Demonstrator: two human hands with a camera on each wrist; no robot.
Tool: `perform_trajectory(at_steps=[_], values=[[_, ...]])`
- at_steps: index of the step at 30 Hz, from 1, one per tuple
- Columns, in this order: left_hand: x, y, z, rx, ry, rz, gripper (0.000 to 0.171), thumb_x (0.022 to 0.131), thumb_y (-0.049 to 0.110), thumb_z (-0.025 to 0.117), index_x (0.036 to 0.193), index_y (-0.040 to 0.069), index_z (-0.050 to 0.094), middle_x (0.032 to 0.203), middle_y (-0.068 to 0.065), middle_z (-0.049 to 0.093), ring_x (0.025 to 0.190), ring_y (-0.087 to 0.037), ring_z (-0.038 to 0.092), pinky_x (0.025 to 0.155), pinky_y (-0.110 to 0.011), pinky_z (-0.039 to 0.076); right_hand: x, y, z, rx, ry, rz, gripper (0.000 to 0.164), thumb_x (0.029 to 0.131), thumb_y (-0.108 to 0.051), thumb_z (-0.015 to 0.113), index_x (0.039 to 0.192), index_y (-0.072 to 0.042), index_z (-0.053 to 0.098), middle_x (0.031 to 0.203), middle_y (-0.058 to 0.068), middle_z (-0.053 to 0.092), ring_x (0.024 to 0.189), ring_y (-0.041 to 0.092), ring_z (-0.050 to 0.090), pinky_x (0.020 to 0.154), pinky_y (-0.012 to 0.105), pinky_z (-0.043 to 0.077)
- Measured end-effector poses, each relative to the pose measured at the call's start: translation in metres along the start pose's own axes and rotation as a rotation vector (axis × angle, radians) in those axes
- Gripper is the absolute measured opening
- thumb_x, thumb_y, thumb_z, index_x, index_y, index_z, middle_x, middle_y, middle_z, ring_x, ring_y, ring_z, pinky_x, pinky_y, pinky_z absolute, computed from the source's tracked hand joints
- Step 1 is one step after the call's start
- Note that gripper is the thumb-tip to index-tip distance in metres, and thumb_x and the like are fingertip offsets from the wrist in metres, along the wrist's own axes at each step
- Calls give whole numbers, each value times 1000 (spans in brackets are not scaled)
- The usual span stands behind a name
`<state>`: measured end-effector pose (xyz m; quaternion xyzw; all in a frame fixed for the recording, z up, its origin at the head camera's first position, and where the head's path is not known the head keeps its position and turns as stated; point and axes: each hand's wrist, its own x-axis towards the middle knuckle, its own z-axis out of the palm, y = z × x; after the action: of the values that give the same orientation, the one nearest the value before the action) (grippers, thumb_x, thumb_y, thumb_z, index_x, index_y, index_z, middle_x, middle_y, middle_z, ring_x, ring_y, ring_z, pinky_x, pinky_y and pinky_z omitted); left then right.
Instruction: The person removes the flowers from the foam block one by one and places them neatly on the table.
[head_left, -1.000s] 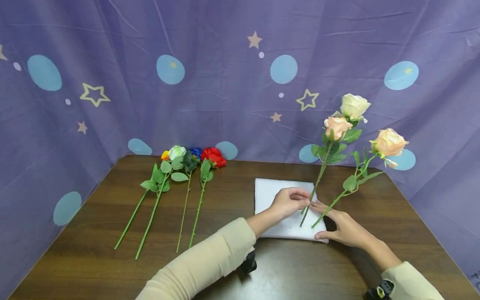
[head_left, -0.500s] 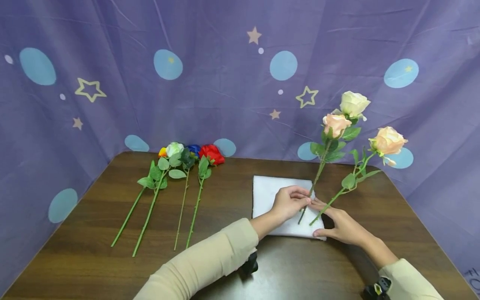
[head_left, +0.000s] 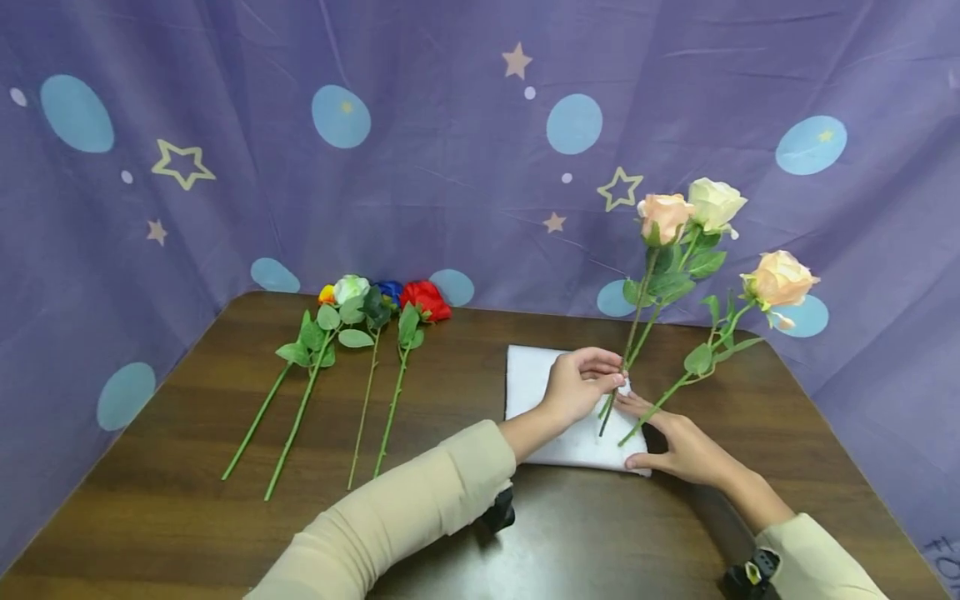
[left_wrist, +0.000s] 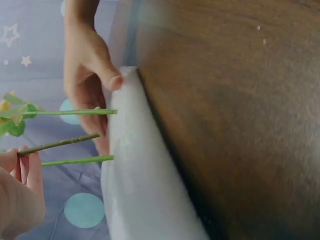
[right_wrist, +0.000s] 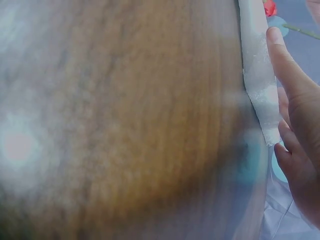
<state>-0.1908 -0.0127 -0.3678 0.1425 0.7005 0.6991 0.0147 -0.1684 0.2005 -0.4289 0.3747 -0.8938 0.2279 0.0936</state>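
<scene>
My left hand (head_left: 581, 387) pinches the stem of a peach rose (head_left: 665, 218) between thumb and fingers. In the left wrist view the lower end of that brown-green stem (left_wrist: 75, 141) stops just short of the white foam block (left_wrist: 135, 165). A cream rose (head_left: 715, 204) and another peach rose (head_left: 780, 279) stand with their stems in the foam, the second leaning right. My right hand (head_left: 686, 450) rests at the right end of the foam, thumb (right_wrist: 282, 55) on its front edge and fingers spread over its right side. The left hand partly covers the foam in the head view.
On the left of the brown table (head_left: 450, 400) several roses lie with stems toward me, among them a red rose (head_left: 425, 300), a pale green-white one (head_left: 351, 289) and a blue one (head_left: 390, 291). A purple patterned curtain (head_left: 450, 167) hangs behind the table.
My left hand has risen a little with the held peach rose, whose bloom has moved up and left, beside the cream rose. The right hand stays at the foam.
</scene>
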Motion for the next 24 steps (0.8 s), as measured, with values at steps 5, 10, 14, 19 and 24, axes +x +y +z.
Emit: perform_trajectory(at_steps=[5, 10, 14, 19, 24], values=[[-1, 9, -15, -41, -1, -2, 21, 83, -8, 67, 104, -11, 66, 99, -29, 71, 91, -38, 70, 72, -19, 60, 0, 0, 1, 3, 0, -3, 77, 69, -33, 84, 134, -4, 54, 136, 21, 57, 135, 21, 46, 111, 1, 19], [-4, 9, -40, -43, 22, 6, 22, 82, -9, 66, 104, -12, 65, 99, -31, 69, 86, -35, 72, 73, -25, 62, 0, 1, 1, -4, 7, 2, 77, 70, -33, 84, 134, -5, 54, 137, 22, 56, 137, 13, 41, 111, 0, 19], [-8, 9, -64, -26, 60, -5, 23, 82, -10, 67, 104, -12, 65, 99, -32, 69, 76, -17, 71, 73, -27, 62, 1, 1, 1, -12, 7, -3, 77, 69, -34, 84, 134, -5, 55, 136, 22, 56, 136, 19, 45, 110, -1, 19], [-17, 9, -91, -19, 103, -22, 23, 81, -10, 68, 104, -12, 65, 98, -32, 69, 72, -6, 67, 73, -27, 62, 1, 0, 1, -16, -2, 11, 79, 67, -36, 84, 134, -7, 55, 137, 21, 56, 129, 33, 51, 110, -1, 18], [-27, 6, -109, -22, 144, -41, 22, 82, -8, 68, 104, -11, 65, 97, -30, 70, 75, -9, 70, 77, -36, 62, 0, 0, 1, -14, -4, 10, 79, 67, -36, 85, 134, -6, 56, 137, 20, 56, 130, 31, 50, 110, -1, 19]])
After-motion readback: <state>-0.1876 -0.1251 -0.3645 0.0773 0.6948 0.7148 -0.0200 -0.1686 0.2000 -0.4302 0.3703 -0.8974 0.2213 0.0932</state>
